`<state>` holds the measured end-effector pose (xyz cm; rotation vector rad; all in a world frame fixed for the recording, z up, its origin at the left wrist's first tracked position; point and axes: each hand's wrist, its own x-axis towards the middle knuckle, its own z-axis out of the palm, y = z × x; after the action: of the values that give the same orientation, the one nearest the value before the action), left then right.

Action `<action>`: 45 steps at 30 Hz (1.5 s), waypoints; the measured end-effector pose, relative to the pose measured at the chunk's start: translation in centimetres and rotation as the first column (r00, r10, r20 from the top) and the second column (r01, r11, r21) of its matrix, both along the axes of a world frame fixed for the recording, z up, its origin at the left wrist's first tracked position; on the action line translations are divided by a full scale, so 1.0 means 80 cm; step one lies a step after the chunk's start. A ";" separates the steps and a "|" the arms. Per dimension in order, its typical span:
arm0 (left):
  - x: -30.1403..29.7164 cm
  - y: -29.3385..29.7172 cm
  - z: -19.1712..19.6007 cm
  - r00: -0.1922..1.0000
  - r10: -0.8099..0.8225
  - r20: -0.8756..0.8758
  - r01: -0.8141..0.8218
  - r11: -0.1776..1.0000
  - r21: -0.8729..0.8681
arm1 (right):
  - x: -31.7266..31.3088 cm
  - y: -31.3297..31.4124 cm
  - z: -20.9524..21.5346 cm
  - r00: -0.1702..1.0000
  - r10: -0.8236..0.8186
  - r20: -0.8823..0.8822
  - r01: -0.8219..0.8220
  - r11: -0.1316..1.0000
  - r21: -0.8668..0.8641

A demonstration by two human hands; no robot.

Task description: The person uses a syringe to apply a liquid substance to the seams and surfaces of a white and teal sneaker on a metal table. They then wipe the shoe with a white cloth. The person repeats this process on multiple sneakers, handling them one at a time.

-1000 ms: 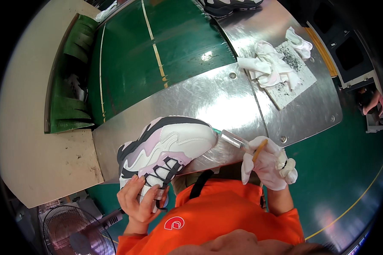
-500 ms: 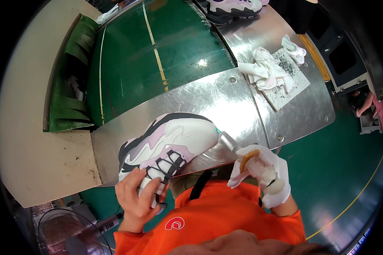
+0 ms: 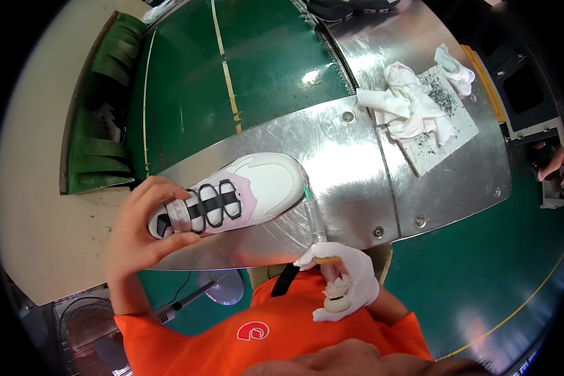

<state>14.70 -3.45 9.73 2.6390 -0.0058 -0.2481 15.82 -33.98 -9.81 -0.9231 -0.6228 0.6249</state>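
A white sneaker (image 3: 266,182) with lilac panels and black laces sits upright on the metal plate (image 3: 338,156), its toe pointing right. My bare left hand (image 3: 135,229) grips it round the ankle opening, fingers on the far side and thumb on the near side. In my right hand (image 3: 357,276), which wears a white glove, is a clear syringe (image 3: 315,219). Its green tip is at the front edge of the toe, touching or very close. Part of the syringe's rear is hidden by the gloved fingers.
Beyond the plate runs a green conveyor belt (image 3: 188,94), with a green strip curtain (image 3: 106,156) at its left. Crumpled white cloths (image 3: 413,106) lie on a speckled board (image 3: 451,125) at right. More dark-soled shoes (image 3: 332,9) stand farther back. A fan (image 3: 94,332) is at lower left.
The sneaker has been turned from its side to upright, laces facing up. My left hand has shifted left and farther away; my right hand has moved left and nearer with the syringe.
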 end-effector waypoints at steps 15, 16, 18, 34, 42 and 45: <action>0.192 -0.063 -0.077 0.625 -0.549 -0.555 0.431 0.835 -0.342 | 0.009 -0.002 0.026 0.979 0.016 -0.205 0.027 0.978 0.206; 0.183 -0.055 -0.068 0.678 -0.541 -0.498 0.427 0.841 -0.333 | 0.016 -0.004 0.034 0.983 0.059 -0.175 -0.018 0.974 0.227; 0.163 -0.039 -0.038 0.769 -0.523 -0.368 0.427 0.849 -0.312 | 0.033 0.002 0.054 0.985 0.136 -0.106 -0.104 0.960 0.261; -0.066 0.232 -0.002 0.782 0.392 0.484 0.068 0.719 -0.692 | 0.032 0.259 0.170 0.844 0.424 0.327 -0.467 0.882 0.062; -0.073 0.252 -0.024 0.756 0.465 0.461 0.112 0.602 -0.791 | 0.034 0.282 0.157 0.799 0.371 0.474 -0.453 0.889 0.068; -0.065 0.251 -0.021 0.779 0.443 0.444 0.129 0.579 -0.805 | 0.033 0.270 0.151 0.862 0.362 0.355 -0.428 0.895 0.124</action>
<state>9.48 16.62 8.05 1.6429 -0.0648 0.5843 18.47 -12.41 2.28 -0.7138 -1.1733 0.7682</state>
